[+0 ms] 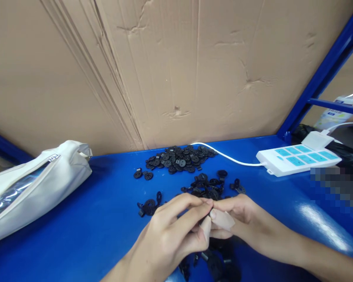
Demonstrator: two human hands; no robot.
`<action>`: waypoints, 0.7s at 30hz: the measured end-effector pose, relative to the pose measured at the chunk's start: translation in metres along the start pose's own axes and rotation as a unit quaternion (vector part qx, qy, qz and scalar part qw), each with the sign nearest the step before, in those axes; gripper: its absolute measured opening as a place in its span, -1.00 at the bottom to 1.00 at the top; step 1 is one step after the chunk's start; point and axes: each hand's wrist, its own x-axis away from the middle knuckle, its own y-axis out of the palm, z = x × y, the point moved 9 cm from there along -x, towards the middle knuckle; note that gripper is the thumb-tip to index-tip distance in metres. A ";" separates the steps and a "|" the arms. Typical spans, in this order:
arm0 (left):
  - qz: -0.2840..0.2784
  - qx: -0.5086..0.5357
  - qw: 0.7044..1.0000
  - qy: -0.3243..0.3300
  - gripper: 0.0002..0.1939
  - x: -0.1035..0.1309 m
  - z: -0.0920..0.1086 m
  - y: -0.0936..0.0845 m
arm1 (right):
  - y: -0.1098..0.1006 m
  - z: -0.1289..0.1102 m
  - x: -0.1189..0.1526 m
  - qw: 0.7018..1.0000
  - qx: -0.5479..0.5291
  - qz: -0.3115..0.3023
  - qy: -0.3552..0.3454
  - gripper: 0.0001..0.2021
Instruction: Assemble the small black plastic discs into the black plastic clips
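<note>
Both hands meet at the lower middle, above the blue table [106, 223]. My left hand [176, 231] and my right hand [241, 219] pinch a small black part [205, 217] between their fingertips; most of it is hidden by the fingers. Pale tape wraps both thumbs. Just behind the hands lies a loose group of black round parts [208, 187], and more black parts [217, 262] lie below them, partly covered. A denser pile of black discs [179, 158] rests farther back, near the cardboard.
A white bag [61, 180] with an open zipper lies at the left. On the right is a white power strip [300, 158] with its cable [232, 158] running behind the pile. Cardboard [176, 70] stands along the back, beside a blue metal frame [320, 74].
</note>
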 end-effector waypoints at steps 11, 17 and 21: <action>-0.063 -0.038 0.997 -0.016 -0.84 0.004 0.003 0.006 | 0.002 0.009 -0.002 0.999 -0.041 -0.014 -0.006 -0.69; -0.037 -0.077 0.996 -0.005 -0.77 0.015 0.006 0.009 | 0.002 0.011 -0.001 0.998 -0.064 -0.010 0.012 -0.65; -0.032 -0.075 0.997 0.008 -0.75 0.017 0.009 0.013 | -0.002 0.021 -0.001 0.997 -0.067 0.019 0.044 -0.58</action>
